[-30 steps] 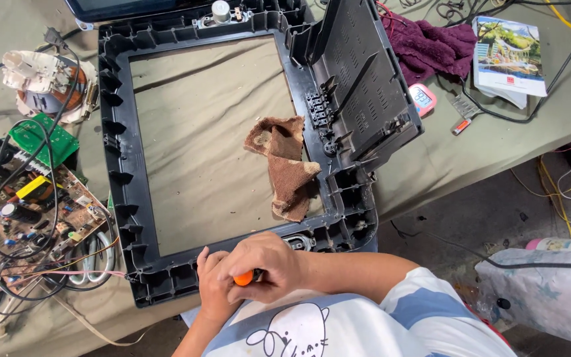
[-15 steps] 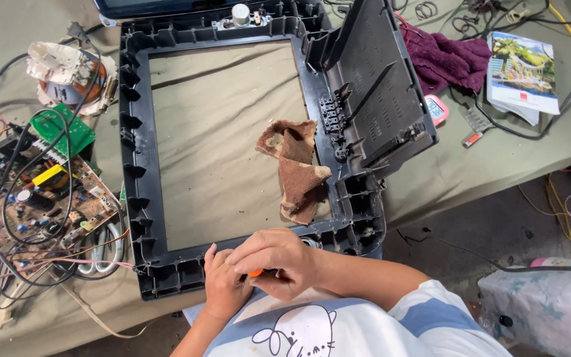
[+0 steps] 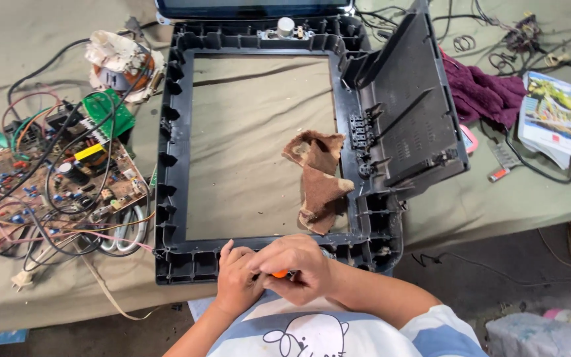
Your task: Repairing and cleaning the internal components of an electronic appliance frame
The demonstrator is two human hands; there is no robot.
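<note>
My right hand [image 3: 295,261] is closed around an orange-handled tool [image 3: 279,273], probably a screwdriver, at the near edge of the black frame [image 3: 173,158] on the surface [image 3: 497,205]. My left hand [image 3: 236,281] is curled beside it, touching; I can't tell what it grips. The frame looks like stiff, light plastic with ribs that could snap, best held by the outer rails. The tool tip is hidden under my fingers. A brown rag [image 3: 318,178] lies inside the frame; a circuit board [image 3: 67,178] sits left.
</note>
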